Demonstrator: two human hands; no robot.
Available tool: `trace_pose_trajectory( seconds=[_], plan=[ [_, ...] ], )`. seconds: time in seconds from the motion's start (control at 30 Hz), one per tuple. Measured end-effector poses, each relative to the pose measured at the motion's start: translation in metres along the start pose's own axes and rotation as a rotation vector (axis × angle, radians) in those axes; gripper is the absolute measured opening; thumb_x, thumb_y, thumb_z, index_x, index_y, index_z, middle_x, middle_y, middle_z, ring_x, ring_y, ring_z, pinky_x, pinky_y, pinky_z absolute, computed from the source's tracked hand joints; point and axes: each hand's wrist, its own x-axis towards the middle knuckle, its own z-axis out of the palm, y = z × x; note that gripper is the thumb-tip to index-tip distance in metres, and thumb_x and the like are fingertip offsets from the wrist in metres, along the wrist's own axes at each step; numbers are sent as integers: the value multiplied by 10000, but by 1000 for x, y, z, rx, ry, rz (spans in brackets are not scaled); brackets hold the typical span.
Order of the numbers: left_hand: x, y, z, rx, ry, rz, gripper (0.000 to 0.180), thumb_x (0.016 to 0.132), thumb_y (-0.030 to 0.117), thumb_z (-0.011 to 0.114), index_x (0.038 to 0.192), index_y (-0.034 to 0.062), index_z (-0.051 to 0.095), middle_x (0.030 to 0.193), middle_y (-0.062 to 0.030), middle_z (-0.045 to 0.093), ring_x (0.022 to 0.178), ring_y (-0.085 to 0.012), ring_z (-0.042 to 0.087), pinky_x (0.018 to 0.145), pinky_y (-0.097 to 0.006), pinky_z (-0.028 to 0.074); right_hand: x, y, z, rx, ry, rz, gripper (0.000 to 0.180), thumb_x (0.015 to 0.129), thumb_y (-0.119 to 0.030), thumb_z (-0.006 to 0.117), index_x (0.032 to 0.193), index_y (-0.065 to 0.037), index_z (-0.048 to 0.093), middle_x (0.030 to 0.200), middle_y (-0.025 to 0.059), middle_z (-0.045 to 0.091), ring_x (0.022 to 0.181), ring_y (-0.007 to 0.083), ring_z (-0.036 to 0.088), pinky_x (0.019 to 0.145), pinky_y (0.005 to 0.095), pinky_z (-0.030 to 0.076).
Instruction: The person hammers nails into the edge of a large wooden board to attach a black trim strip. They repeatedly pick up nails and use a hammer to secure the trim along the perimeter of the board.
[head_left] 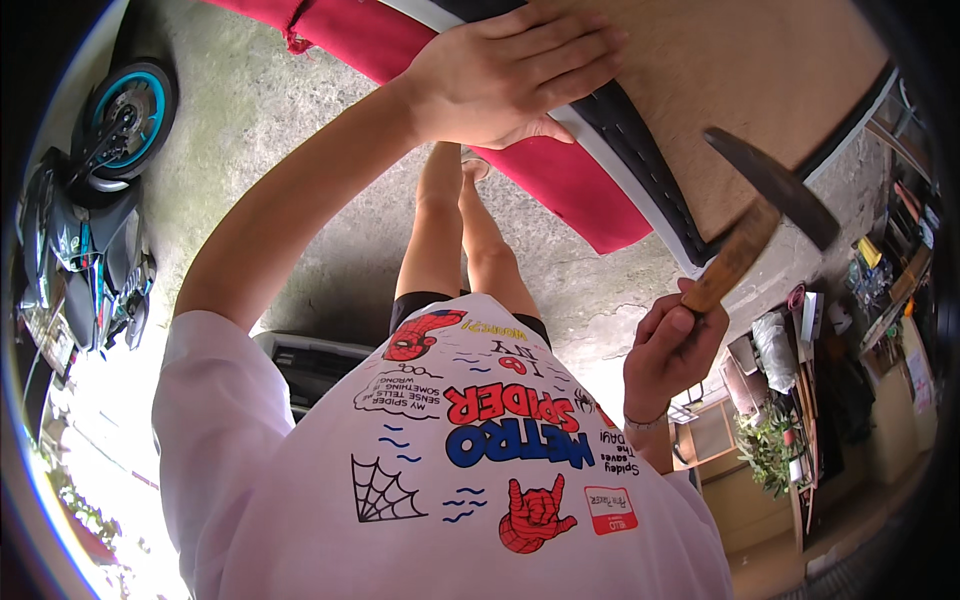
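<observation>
I stand on a grey concrete floor (300,130) with a motorbike (90,200) parked to my left and cluttered shelves to my right. My left hand (510,75) lies flat, fingers together, pressing the black edging (640,150) of a brown board (740,80) over red fabric (570,175). My right hand (672,345) is clenched around a wooden-handled hammer (765,215), raised beside the board, arm bent.

The left hand (510,75) lies on the board (720,90), the hammer (755,225) right of it, a scooter (90,210) far left.
</observation>
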Motion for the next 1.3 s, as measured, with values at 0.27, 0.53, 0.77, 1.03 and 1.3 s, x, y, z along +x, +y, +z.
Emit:
trace_pose_trajectory(
  seconds=[0.27,0.53,0.77,1.03,1.3],
  plan=[
    [3,1,1,-3,17,5,670,993,562,522,1375,24,640,1413,-149,646,1360,-283,581,1186,-434,399,-7,1,2,77,36,-59,334,1078,-255,555,1188,59,582,763,100,640,577,150,584,526,308,454],
    [3,0,-5,-15,8,1,684,996,569,527,1400,26,624,1431,-150,633,1377,-288,567,1193,-435,393,3,14,-2,-89,107,-105,293,1067,-215,576,1198,45,605,835,104,642,616,159,623,553,312,493],
    [3,12,-19,-79,-114,-151,768,848,538,645,1503,156,526,1552,-13,520,1413,-206,499,1205,-408,361,118,35,-6,-503,350,-373,349,1029,-231,666,1233,46,605,1079,185,666,887,298,682,703,359,549],
    [-28,119,-49,-1016,435,-1215,297,1004,70,654,1274,-23,573,1257,-165,626,1159,-277,625,1018,-375,480,45,119,-28,50,450,443,454,1069,-391,589,1364,-47,565,1298,104,620,1141,216,603,945,403,496],
    [-3,121,-35,-1767,506,-1696,503,1130,411,389,1397,-4,488,1338,-187,631,1291,-299,605,1091,-422,475,57,102,-19,958,34,680,576,1080,-534,478,1458,-102,519,1307,64,677,1085,169,691,789,349,591]
  ],
)
